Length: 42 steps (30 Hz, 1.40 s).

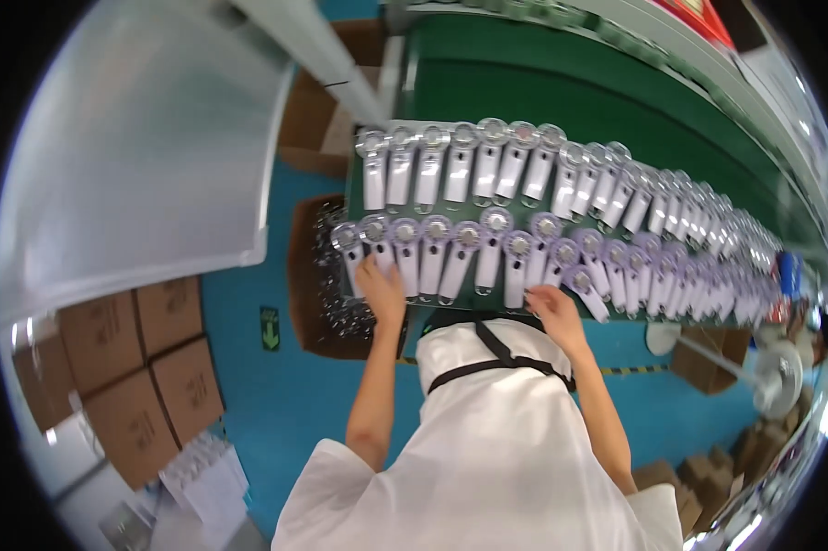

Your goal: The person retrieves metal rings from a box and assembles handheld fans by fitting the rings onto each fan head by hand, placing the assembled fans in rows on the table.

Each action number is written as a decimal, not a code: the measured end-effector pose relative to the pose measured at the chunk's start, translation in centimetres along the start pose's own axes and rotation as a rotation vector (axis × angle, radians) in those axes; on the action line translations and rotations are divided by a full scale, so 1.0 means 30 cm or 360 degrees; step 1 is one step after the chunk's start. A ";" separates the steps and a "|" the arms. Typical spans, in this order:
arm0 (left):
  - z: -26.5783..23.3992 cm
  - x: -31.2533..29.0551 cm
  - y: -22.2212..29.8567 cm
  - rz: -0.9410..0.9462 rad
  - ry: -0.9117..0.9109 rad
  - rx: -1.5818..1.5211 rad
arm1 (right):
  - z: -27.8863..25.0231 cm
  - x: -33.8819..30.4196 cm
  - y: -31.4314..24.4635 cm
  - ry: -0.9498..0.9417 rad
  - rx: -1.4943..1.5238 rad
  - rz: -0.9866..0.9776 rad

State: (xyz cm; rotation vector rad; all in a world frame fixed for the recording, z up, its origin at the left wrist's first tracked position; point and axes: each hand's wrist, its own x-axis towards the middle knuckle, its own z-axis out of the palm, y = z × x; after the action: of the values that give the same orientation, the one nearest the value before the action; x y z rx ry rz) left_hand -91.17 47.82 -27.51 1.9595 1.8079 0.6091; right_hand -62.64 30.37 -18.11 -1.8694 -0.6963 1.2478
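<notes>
Two long rows of white handheld fans with round, clear or purple-tinted heads lie on a green work surface point(542, 83). Toward the left end of the near row, my left hand point(383, 286) has its fingers about the handle of a handheld fan point(376, 233). My right hand point(557, 314) is at the near edge, fingers loosely bent and slightly apart. Its fingertips are beside the lower handle of another fan point(516, 275); whether they touch it is hard to tell. A fan point(585, 283) lies tilted just right of that hand.
A brown carton point(305, 317) holding small shiny pieces stands below the surface's left end. Stacked cartons point(120, 367) are at the far left, below a large grey panel point(147, 156). A pale post point(313, 50) rises by the back left corner. A round-based stand point(779, 378) is at right.
</notes>
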 end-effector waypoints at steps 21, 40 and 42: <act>-0.120 0.031 -0.086 -0.0055 0.0435 0.0172 | 0.104 -0.020 -0.089 -0.0234 -0.0174 0.0077; 0.031 -0.004 0.067 0.0162 0.0048 0.0464 | -0.008 -0.143 0.046 0.0084 -0.0122 0.0197; -0.011 -0.026 0.156 -0.0015 -0.0075 0.0340 | -0.043 -0.159 0.095 0.0189 -0.0196 0.0162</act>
State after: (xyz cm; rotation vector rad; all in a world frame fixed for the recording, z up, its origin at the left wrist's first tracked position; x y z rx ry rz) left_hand -87.56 46.67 -24.62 2.0811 1.9198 0.3763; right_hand -63.13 24.68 -17.77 -2.0847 -0.6328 1.1683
